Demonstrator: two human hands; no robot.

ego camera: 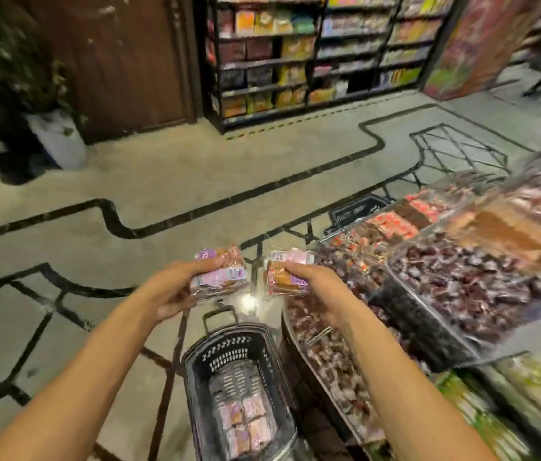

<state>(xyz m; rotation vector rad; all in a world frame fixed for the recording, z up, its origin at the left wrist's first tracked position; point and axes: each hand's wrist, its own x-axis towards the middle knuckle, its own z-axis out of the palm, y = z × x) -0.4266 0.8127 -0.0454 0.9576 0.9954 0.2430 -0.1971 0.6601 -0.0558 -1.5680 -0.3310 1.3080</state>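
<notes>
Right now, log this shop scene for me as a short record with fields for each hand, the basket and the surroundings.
Left: left hand grips a stack of pink packets
Right: right hand grips a second stack, apart from the first
Basket: black basket on the floor below the hands, similar packets inside
Beside: clear bins of wrapped sweets on the right

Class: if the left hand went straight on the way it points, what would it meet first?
Likely nothing near: the left hand, gripping a stack of packets, points ahead over bare floor. The other stack, held by the right hand, lies just beside that line; depth is unclear.
</notes>
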